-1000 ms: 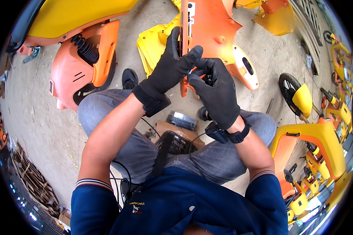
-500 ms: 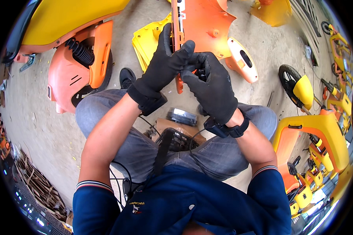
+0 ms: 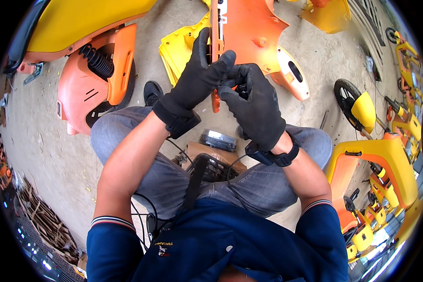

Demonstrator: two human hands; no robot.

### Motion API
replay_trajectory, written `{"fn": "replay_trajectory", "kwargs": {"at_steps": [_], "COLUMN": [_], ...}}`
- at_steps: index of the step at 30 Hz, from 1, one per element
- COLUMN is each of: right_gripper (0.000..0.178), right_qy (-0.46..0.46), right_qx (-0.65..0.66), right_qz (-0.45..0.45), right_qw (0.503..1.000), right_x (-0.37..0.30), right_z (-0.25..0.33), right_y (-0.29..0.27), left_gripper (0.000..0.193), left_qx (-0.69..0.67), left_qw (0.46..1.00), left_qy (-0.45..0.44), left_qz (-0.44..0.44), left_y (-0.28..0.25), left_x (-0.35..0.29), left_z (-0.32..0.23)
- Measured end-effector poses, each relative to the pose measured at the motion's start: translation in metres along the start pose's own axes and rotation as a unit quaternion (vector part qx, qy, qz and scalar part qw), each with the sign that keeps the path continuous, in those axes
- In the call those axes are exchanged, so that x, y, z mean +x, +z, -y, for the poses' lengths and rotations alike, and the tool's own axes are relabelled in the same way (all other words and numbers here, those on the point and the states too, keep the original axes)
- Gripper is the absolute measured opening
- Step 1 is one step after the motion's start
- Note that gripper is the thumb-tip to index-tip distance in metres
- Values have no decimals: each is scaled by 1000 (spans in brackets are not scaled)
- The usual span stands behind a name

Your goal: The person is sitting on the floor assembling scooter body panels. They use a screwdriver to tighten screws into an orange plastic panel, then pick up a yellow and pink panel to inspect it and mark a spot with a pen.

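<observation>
Both of my hands wear black gloves and meet at the near end of a large orange plastic panel (image 3: pixel 249 28), held up on its edge. My left hand (image 3: pixel 192 77) is closed round that end, with its thumb bent over toward the right hand. My right hand (image 3: pixel 256 103) is closed with bent fingers just right of the edge. A small black part (image 3: pixel 242 88) shows between its thumb and fingers; its kind is too small to make out. The gloves hide much of the panel's near end.
Yellow panels (image 3: pixel 175 49) lie beyond my left hand. An orange-yellow scooter body with a wheel (image 3: pixel 91 89) stands at the left. A white-orange cover (image 3: pixel 291 75) sits on the right, with a wheel (image 3: pixel 347 101) farther right. Between my legs is a black crate (image 3: pixel 214 170).
The orange panel has shifted slightly to the right. My two hands have barely moved and keep the same grip.
</observation>
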State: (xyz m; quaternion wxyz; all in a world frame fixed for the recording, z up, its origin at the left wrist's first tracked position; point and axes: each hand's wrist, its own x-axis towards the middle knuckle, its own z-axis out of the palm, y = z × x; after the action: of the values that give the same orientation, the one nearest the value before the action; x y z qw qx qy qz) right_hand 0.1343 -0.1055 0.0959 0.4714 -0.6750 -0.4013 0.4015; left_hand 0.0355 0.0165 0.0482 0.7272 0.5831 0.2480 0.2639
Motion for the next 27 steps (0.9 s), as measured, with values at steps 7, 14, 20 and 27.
{"fn": "replay_trajectory", "kwargs": {"at_steps": [7,14,20,27], "right_gripper": [28,27,26,17], "right_qy": [6,19,33,46], "right_qx": [15,39,60,33], "right_qz": [-4,-4,7,22], "right_qw": [1000,999,998,998], "right_x": [1,5,3,2], "right_z": [-6,-12,-7,-7], "right_y": [-3,-8,-4,-3], "left_gripper": [84,90,78,75], "left_qx": [-30,-46,-90,-153], "left_qw": [999,999,995,985], "left_qy": [-11,-27,-37,-79], "left_qz": [10,2,10,-11], "left_y": [1,3,2,10], "left_x": [0,-3,-4,-10], "left_z": [-1,0,4,-5]}}
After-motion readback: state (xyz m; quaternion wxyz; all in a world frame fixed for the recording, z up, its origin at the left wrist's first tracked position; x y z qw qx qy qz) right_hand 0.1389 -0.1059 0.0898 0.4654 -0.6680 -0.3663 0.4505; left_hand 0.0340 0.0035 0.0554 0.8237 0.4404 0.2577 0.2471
